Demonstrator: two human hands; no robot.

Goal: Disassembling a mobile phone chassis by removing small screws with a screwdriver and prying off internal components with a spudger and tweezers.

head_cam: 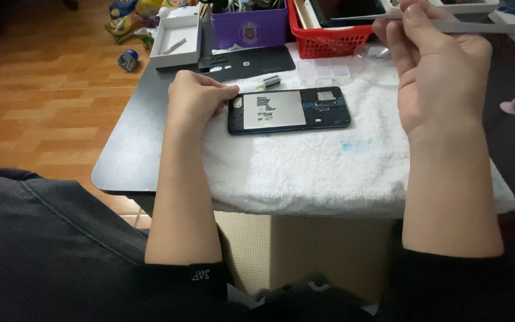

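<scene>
White terry towel (305, 173) covers the near half of the dark table (132, 149) and serves as our landmark. Resting on the towel's far-left part lies the opened phone (289, 110), back cover off, its silver plate and upper circuitry exposed. Our left hand (198, 98) sits at the towel's left edge, fingers curled loosely, fingertips pressing the phone's left end rather than gripping it. Above the towel's right side our right hand (436, 65) is raised, thumb and fingers pinched shut on slim metal tweezers (484, 27). Beyond the towel's far edge we see the removed black back cover (251, 59), a small clear parts tray (324, 71), a white box (177, 39), a purple container (250, 27) and a red basket (329, 39). Risk, in our judgement: the phone is steadied only at one end, so a hard push from the tweezers could slide it, scratching the exposed board.
</scene>
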